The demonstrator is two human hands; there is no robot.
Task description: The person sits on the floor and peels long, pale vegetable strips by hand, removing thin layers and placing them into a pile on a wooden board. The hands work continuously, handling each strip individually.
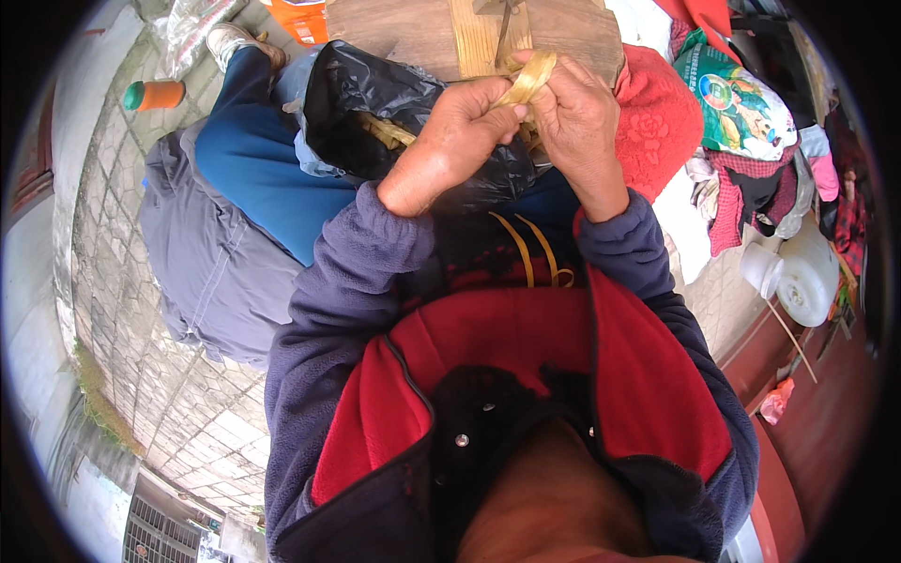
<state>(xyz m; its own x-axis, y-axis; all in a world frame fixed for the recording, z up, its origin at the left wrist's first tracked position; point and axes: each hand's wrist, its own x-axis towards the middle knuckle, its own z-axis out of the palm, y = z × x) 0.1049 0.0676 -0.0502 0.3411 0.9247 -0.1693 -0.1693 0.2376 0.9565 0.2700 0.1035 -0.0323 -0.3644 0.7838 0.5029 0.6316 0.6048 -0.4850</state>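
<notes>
Both hands meet over my lap around a yellowish, flat fibrous strip. My left hand pinches the strip's lower end between thumb and fingers. On the other side, my right hand grips the strip where it folds over in a loop. Below the hands a black plastic bag lies open across my lap. More pale yellow strips show inside its mouth. Just beyond the fingers stands a wooden board with a lighter plank and a dark metal piece on it.
An orange spool with a green end lies on the paving at left. Close by my right arm is a red towel. Further right are a green printed sack and a translucent plastic jug. Grey cloth is bunched at left.
</notes>
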